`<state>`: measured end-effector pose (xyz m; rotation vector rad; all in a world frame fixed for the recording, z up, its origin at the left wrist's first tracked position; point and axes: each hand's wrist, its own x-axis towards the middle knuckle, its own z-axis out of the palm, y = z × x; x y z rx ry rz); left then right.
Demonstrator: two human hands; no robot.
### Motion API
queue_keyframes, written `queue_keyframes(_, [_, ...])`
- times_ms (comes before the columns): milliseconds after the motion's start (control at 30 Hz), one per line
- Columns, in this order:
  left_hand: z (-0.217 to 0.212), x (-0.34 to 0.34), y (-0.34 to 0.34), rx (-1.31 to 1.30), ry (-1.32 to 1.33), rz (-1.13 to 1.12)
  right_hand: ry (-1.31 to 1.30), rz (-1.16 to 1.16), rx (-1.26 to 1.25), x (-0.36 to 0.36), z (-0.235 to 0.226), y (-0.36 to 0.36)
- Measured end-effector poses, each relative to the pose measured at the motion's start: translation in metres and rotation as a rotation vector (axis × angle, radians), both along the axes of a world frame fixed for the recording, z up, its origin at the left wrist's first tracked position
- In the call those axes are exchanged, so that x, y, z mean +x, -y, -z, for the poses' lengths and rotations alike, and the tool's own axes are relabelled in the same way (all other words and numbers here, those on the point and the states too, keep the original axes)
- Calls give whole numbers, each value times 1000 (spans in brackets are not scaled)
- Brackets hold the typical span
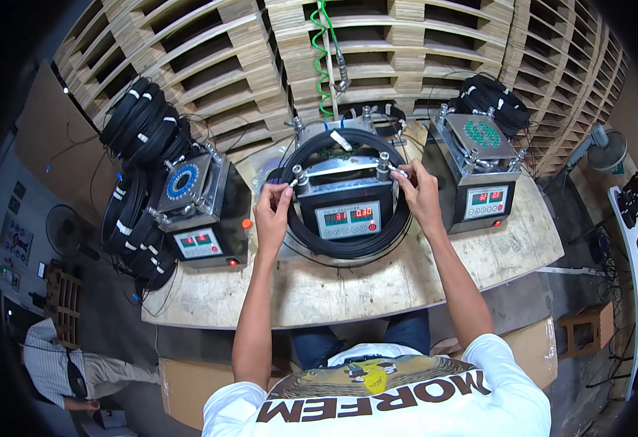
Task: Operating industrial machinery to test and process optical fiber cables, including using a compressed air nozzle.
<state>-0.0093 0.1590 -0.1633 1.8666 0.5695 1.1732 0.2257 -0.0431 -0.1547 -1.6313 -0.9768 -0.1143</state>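
The left grip (271,211) and right grip (422,195) are pinching nearly closed, each seemingly holding a small cable end (295,183); the black cable coil (348,248) is sitting between them. Keeping ends straight is probably helping.

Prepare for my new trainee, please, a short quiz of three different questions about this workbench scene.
1. True or false: in this view, the black cable coil encircles the lit display of the middle machine.
2. Choose one. The ring pattern on top of the left machine is: A) red; B) blue; C) yellow.
3. Which hand is nearer to the small orange item, and which is nearer to the right machine?

Key:
1. True.
2. B.
3. The left hand is nearer to the orange item; the right hand is nearer to the right machine.
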Motion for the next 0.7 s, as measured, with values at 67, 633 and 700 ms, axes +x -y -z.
queue_keyframes(67, [2, 2, -2, 17, 15, 2, -4, 12, 17, -1, 3, -2])
queue_keyframes(633, [5, 3, -8, 20, 42, 34, 703, 68, -502, -67, 55, -8])
queue_keyframes(700, [6, 2, -7, 27, 45, 16, 645, 92, -534, -69, 55, -12])
